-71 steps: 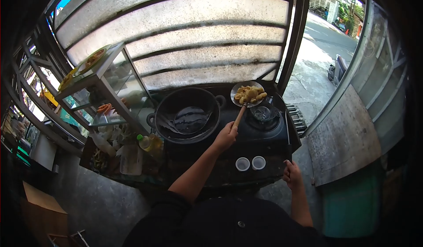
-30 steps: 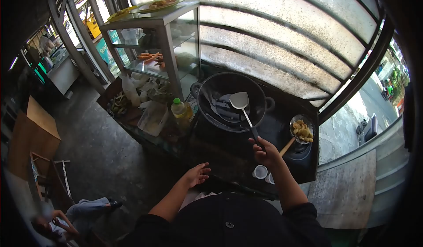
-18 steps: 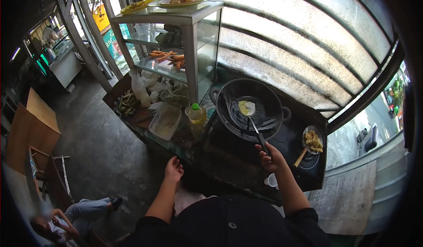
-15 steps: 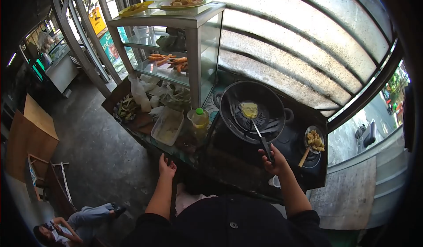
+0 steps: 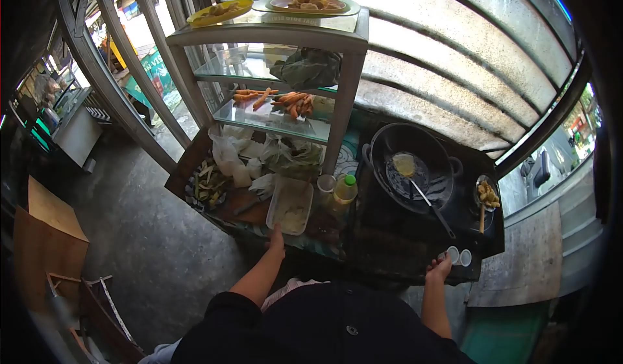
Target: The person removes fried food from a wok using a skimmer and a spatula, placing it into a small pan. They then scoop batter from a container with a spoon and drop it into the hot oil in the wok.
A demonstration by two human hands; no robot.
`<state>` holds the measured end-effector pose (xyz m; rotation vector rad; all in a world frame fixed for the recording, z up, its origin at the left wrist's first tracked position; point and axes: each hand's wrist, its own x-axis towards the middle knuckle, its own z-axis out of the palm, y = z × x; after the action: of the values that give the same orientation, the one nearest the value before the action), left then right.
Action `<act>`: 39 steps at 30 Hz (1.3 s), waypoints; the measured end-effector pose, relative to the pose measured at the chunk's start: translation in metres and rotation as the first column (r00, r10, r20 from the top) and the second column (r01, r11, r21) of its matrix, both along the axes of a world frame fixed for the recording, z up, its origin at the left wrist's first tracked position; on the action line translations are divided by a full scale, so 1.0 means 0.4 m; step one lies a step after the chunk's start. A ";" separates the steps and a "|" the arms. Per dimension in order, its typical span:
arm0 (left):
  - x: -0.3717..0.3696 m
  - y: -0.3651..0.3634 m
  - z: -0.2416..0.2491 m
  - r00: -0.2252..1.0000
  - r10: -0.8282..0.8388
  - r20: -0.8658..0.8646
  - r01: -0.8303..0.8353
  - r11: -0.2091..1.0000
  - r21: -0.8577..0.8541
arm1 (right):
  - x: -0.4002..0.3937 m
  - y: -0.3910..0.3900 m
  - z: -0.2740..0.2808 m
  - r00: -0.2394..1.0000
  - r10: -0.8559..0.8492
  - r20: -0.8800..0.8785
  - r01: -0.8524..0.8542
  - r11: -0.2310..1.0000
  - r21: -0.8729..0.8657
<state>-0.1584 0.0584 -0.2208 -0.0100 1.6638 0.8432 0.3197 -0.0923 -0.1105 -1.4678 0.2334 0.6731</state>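
Note:
My left hand (image 5: 277, 239) is at the near rim of a clear rectangular plastic container (image 5: 300, 198), with a digit over the edge and the other fingers hidden below it. Pale batter-like residue lies in the container. At the stove's front edge, my right hand (image 5: 439, 268) has its fingers closed at the side of a small white cup (image 5: 452, 255). A second white cup (image 5: 466, 258) sits just right of it. A ladle (image 5: 433, 211) rests untouched in the black wok (image 5: 415, 140), its bowl holding something yellowish and its dark handle over the near rim.
A green-capped oil bottle (image 5: 345, 190) and a clear cup (image 5: 326, 183) stand right of the container. A strainer of fried pieces (image 5: 488, 195) is on the right burner. Behind stands a glass display case (image 5: 354, 104) with fried food. Vegetable scraps (image 5: 211, 182) lie at left.
My right hand has let go of the ladle handle and moved down to the white cups. The left hand has reached forward to the container. The view has shifted left.

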 end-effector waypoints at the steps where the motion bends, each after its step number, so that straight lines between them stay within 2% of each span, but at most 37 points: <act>1: 0.005 0.008 -0.004 0.980 -0.008 -0.197 -0.003 0.998 -0.056 | -0.043 -0.012 -0.006 1.000 -0.005 -0.003 0.005 1.000 -0.004; 3: 0.018 0.009 0.006 0.967 -0.051 -0.249 0.039 0.998 -0.053 | -0.167 -0.025 -0.027 0.994 0.093 0.052 -0.091 0.995 -0.035; 4: 0.020 0.010 0.020 0.951 -0.090 -0.295 0.080 0.996 -0.048 | -0.220 -0.026 -0.028 0.995 0.085 0.047 -0.084 0.996 -0.037; 5: 0.020 0.010 0.034 0.950 -0.100 -0.297 0.089 0.995 -0.050 | -0.267 -0.024 -0.025 0.983 0.170 0.064 -0.168 0.985 -0.032; 6: 0.022 0.009 0.047 0.923 -0.094 -0.373 0.106 0.994 0.013 | -0.308 -0.022 -0.021 0.964 0.251 0.083 -0.250 0.968 -0.031; 7: 0.023 0.006 0.057 0.892 -0.083 -0.444 0.129 0.989 0.074 | -0.343 -0.016 -0.025 0.967 0.241 0.084 -0.239 0.970 -0.033; 8: 0.014 0.000 0.067 0.893 -0.092 -0.441 0.137 0.988 0.072 | -0.373 -0.006 -0.033 0.925 0.349 0.149 -0.353 0.936 -0.001; 9: -0.004 -0.013 0.076 0.989 0.021 -0.144 0.021 0.960 0.281 | -0.403 0.004 -0.034 0.866 0.451 0.216 -0.466 0.885 0.020; 10: -0.025 -0.025 0.067 0.980 0.083 0.182 -0.155 0.889 0.431 | -0.435 0.019 -0.020 0.809 0.551 0.204 -0.565 0.825 0.009; 11: -0.044 -0.033 0.059 0.980 0.084 0.181 -0.155 0.891 0.427 | -0.467 0.042 -0.008 0.740 0.646 0.190 -0.658 0.753 0.002; 13: -0.086 -0.041 0.022 0.947 0.019 0.319 -0.205 0.802 0.561 | -0.524 0.095 -0.005 0.497 0.831 0.248 -0.856 0.516 -0.013; 14: -0.103 -0.044 0.026 0.949 0.017 0.316 -0.201 0.804 0.560 | -0.569 0.129 0.031 0.457 0.863 0.215 -0.880 0.474 -0.028; 15: -0.116 -0.049 0.042 0.938 -0.026 0.347 -0.215 0.740 0.637 | -0.617 0.165 0.084 0.417 0.891 0.181 -0.902 0.430 -0.043; 16: -0.124 -0.058 0.062 0.925 -0.070 0.373 -0.234 0.669 0.705 | -0.656 0.201 0.128 0.458 0.884 0.097 -0.888 0.459 0.010; 17: -0.121 -0.073 0.135 0.926 -0.068 0.372 -0.232 0.673 0.702 | -0.687 0.235 0.159 0.489 0.872 0.009 -0.871 0.488 0.059; 18: -0.110 -0.088 0.251 0.949 -0.085 0.303 -0.156 0.708 0.688 | -0.709 0.265 0.174 0.487 0.873 0.002 -0.872 0.486 0.059; 19: -0.107 -0.087 0.315 0.967 -0.103 0.233 -0.083 0.738 0.669 | -0.729 0.295 0.186 0.496 0.864 0.087 -0.865 0.483 0.137; 20: -0.114 -0.078 0.317 0.949 -0.139 0.282 -0.113 0.685 0.720 | -0.743 0.322 0.197 0.505 0.846 0.171 -0.857 0.468 0.215; 21: -0.120 -0.068 0.321 0.951 -0.131 0.281 -0.119 0.685 0.719 | -0.753 0.346 0.209 0.498 0.851 0.170 -0.861 0.461 0.215; 23: -0.128 -0.043 0.334 0.916 -0.287 0.280 -0.098 0.517 0.850 | -0.771 0.379 0.239 0.584 0.790 0.185 -0.789 0.500 0.357; 24: -0.129 -0.034 0.358 0.917 -0.283 0.280 -0.101 0.515 0.851 | -0.785 0.384 0.261 0.659 0.713 0.240 -0.737 0.547 0.397; 25: -0.127 -0.031 0.397 0.922 -0.302 0.241 -0.072 0.479 0.875 | -0.786 0.388 0.271 0.655 0.715 0.243 -0.740 0.543 0.397; 27: -0.130 -0.021 0.430 0.926 -0.318 0.202 -0.046 0.435 0.899 | -0.776 0.397 0.289 0.803 0.518 0.294 -0.595 0.678 0.431; 29: -0.138 -0.008 0.443 0.891 -0.380 0.247 -0.055 0.451 0.891 | -0.758 0.403 0.309 0.775 0.534 0.338 -0.631 0.643 0.434; 30: -0.134 -0.004 0.468 0.890 -0.384 0.246 -0.054 0.448 0.892 | -0.747 0.402 0.319 0.710 0.584 0.393 -0.704 0.589 0.398; 31: -0.126 -0.004 0.506 0.871 -0.401 0.285 -0.063 0.483 0.873 | -0.741 0.397 0.333 0.640 0.628 0.443 -0.769 0.532 0.355; 32: -0.119 -0.005 0.525 0.849 -0.417 0.324 -0.070 0.519 0.852 | -0.738 0.384 0.349 0.643 0.623 0.445 -0.765 0.538 0.354; 33: -0.112 -0.001 0.519 0.844 -0.426 0.325 -0.067 0.518 0.853 | -0.740 0.367 0.374 0.559 0.618 0.552 -0.819 0.514 0.254; 34: -0.104 0.007 0.509 0.847 -0.465 0.258 0.004 0.491 0.871 | -0.741 0.355 0.387 0.462 0.607 0.646 -0.856 0.496 0.146; 35: -0.092 0.014 0.502 0.842 -0.505 0.189 0.076 0.459 0.885 | -0.741 0.347 0.388 0.471 0.597 0.649 -0.848 0.510 0.146; 37: -0.056 0.020 0.500 0.826 -0.533 0.183 0.110 0.471 0.875 | -0.733 0.332 0.389 0.365 0.549 0.751 -0.873 0.483 0.072; 39: -0.016 0.028 0.503 0.808 -0.563 0.176 0.145 0.479 0.866 | -0.696 0.330 0.386 0.345 0.461 0.818 -0.834 0.549 0.043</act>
<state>-0.1646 0.0695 -0.0194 0.7556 0.6443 1.1112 0.0413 0.0398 0.0437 -1.1902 -1.2259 0.6530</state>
